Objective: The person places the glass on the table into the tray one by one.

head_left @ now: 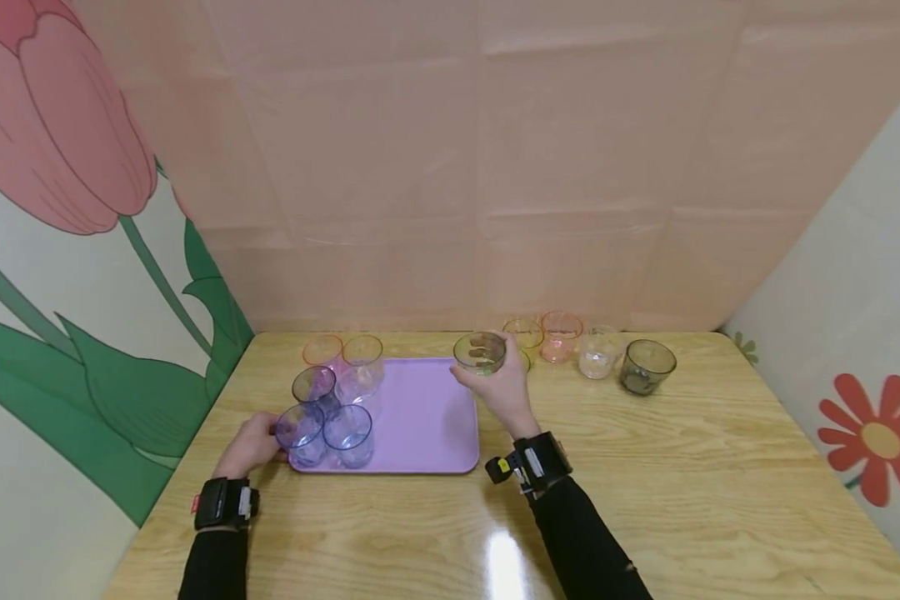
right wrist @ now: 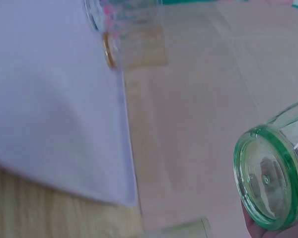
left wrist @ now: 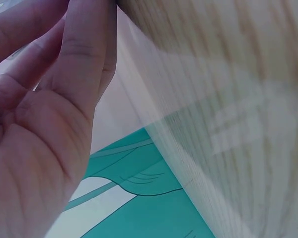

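Observation:
My right hand (head_left: 504, 387) grips a green-tinted drinking glass (head_left: 480, 354) over the back right corner of a purple tray (head_left: 435, 425). Its thick green base (right wrist: 268, 178) faces the right wrist camera. At the tray's front left corner is my left hand (head_left: 251, 446), beside a blue glass (head_left: 300, 433); its fingers (left wrist: 84, 54) look fairly straight, with fingertips out of sight. A second blue glass (head_left: 348, 433), a dark blue one (head_left: 315, 387), a pink one (head_left: 326, 352) and a yellow-rimmed one (head_left: 363, 367) crowd the tray's left side.
Right of the tray, a yellow glass (head_left: 523, 333), a pink glass (head_left: 561, 337), a clear glass (head_left: 598, 354) and a dark grey glass (head_left: 647, 368) stand in a row near the back of the wooden table (head_left: 682, 483). Cloth walls close in behind and at both sides.

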A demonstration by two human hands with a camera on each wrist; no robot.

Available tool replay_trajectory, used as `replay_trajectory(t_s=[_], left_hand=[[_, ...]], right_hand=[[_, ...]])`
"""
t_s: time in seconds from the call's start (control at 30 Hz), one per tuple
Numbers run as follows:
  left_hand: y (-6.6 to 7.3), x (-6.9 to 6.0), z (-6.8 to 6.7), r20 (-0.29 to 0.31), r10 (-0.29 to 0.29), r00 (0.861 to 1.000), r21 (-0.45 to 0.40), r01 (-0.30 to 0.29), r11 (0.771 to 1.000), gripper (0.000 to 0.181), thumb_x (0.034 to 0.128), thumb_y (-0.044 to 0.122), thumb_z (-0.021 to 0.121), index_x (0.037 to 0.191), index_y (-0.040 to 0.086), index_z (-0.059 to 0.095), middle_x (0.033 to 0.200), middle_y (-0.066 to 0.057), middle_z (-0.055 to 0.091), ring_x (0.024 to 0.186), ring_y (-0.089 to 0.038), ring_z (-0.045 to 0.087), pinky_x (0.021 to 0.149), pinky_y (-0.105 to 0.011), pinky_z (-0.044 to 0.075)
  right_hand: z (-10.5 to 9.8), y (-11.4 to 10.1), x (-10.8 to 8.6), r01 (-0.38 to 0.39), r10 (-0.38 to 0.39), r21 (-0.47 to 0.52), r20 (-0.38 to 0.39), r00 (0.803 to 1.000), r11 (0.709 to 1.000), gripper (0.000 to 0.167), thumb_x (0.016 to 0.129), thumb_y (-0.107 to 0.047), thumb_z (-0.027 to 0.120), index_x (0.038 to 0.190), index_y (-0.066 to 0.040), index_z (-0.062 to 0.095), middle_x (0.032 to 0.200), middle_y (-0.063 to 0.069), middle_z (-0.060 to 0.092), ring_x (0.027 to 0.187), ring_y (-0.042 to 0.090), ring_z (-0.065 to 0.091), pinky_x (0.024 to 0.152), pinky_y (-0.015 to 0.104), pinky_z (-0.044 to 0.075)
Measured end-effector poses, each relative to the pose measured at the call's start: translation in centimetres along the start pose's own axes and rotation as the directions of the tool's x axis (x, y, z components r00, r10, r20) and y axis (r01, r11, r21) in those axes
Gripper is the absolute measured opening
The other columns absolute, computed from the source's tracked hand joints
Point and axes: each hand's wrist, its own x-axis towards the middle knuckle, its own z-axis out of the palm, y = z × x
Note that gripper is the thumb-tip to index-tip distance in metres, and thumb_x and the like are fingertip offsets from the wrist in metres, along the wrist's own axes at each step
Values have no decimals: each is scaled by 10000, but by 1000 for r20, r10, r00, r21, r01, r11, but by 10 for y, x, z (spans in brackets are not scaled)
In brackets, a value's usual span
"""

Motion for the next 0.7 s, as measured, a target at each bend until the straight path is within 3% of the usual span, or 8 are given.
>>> replay_trajectory(t_s=[0.1,0.27,0.5,0.7], left_hand=[[0,0,0,-1,-5,1000,8,5,1000,148,852,-89,578,982,-99,648,865,-131,651,733,-186,607,625,-305,549],[1,1,-1,0,-10,1000,19,10,1000,154,853,-86,574,987,-94,650,871,-127,652,734,-182,606,630,-310,551],[-1,1,0,1,5,1000,-1,-5,1000,152,840,-89,578,971,-94,653,859,-121,657,727,-177,610,628,-304,552],[-1,0,0,1,14,1000,-6,-14,1000,157,842,-90,574,978,-99,654,857,-120,659,737,-181,609,631,-299,546]], right_hand=[[25,-17,-7,-32,32,1,-30,999,999,703,748,34,782,1327,53,384,1272,262,554,1150,438,552,908,347,542],[28,-13,-7,-30,33,-35,111,993,999,739,751,-121,838,1346,-2,414,1285,227,561,1180,406,553,936,434,523],[47,5,1,-137,139,-28,91,986,990,771,728,-171,860,1362,-52,437,1268,167,587,1200,399,547,1012,481,461],[59,16,7,-189,201,-142,69,977,972,825,690,-323,882,1369,-92,473,1252,146,612,1164,307,590,968,427,495]])
